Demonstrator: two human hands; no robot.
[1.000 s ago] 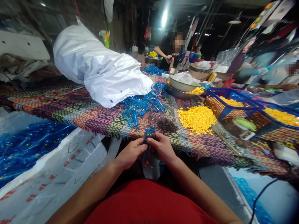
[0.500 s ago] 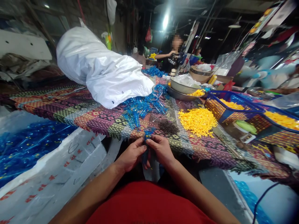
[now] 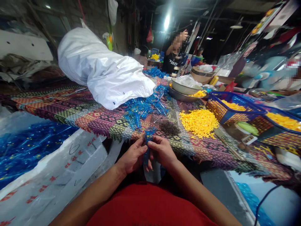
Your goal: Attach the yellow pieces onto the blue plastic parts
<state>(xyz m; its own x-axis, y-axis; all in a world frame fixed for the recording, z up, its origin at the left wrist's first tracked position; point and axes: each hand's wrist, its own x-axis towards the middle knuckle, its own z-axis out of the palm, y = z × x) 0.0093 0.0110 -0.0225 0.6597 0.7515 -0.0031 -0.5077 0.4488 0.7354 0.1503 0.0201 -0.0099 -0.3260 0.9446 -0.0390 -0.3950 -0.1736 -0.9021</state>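
Between my two hands, at the front edge of the table, is a translucent blue plastic piece (image 3: 146, 157), roughly upright. My left hand (image 3: 134, 154) is closed on its left side, thumb and fingers pinching it. From the right, my right hand (image 3: 163, 150) pinches the same piece, thumb close to the left thumb. Just beyond lie a heap of similar blue plastic pieces (image 3: 138, 110), a small pile of dark tiny parts (image 3: 169, 128) and a pile of yellow plastic parts (image 3: 199, 123). My fingers hide much of the held piece.
A large white sack (image 3: 105, 72) lies across the patterned tablecloth (image 3: 94, 121). On the right stand blue baskets (image 3: 237, 110) of yellow parts and metal bowls (image 3: 185, 89). A white foam box (image 3: 77, 166) at lower left adjoins many blue pieces. A person (image 3: 171, 59) is across the table.
My hands stay in nearly the same place, still on the blue plastic piece, with small finger shifts. The person across the table has raised a hand.
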